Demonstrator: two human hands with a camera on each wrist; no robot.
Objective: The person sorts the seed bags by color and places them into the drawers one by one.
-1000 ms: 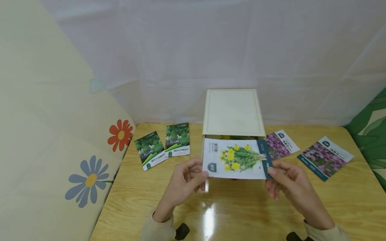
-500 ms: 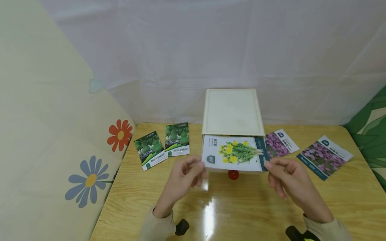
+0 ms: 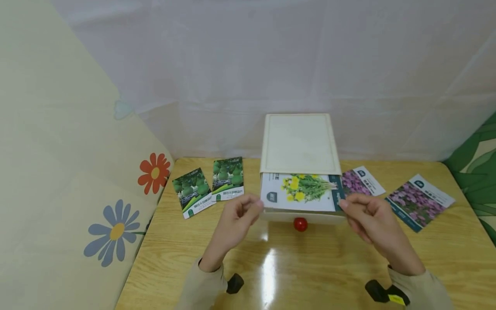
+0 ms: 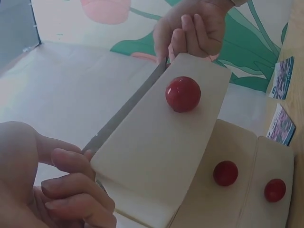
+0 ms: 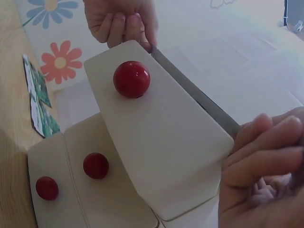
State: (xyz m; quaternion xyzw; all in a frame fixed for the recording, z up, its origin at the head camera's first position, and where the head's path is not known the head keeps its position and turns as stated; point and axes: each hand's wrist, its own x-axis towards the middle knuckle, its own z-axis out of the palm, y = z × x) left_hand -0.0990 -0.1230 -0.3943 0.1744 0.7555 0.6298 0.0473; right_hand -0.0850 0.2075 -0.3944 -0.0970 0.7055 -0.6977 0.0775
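A white seed packet (image 3: 271, 185) with a picture of yellow flowers lies sideways over the pulled-out top drawer (image 4: 152, 137) of a small white cabinet (image 3: 300, 142). Its far edge passes under the cabinet's top. My left hand (image 3: 237, 221) pinches the packet's near left corner between thumb and fingers. At the near right corner, by the dark green band, my right hand (image 3: 376, 228) pinches it too. Below the packet, the drawer front bears a red round knob (image 3: 300, 224). In both wrist views the packet shows only as a thin grey edge along the drawer's top.
Two lower drawers with red knobs (image 5: 96, 166) are closed. Two green seed packets (image 3: 228, 178) lie left of the cabinet, and two with purple flowers (image 3: 420, 202) lie to the right. A pale cloth (image 3: 232, 64) hangs behind the wooden table (image 3: 306, 271).
Both hands have moved forward and lowered the packet into the drawer's opening, its far edge sliding under the cabinet top. The drawer front and red knob have come into view.
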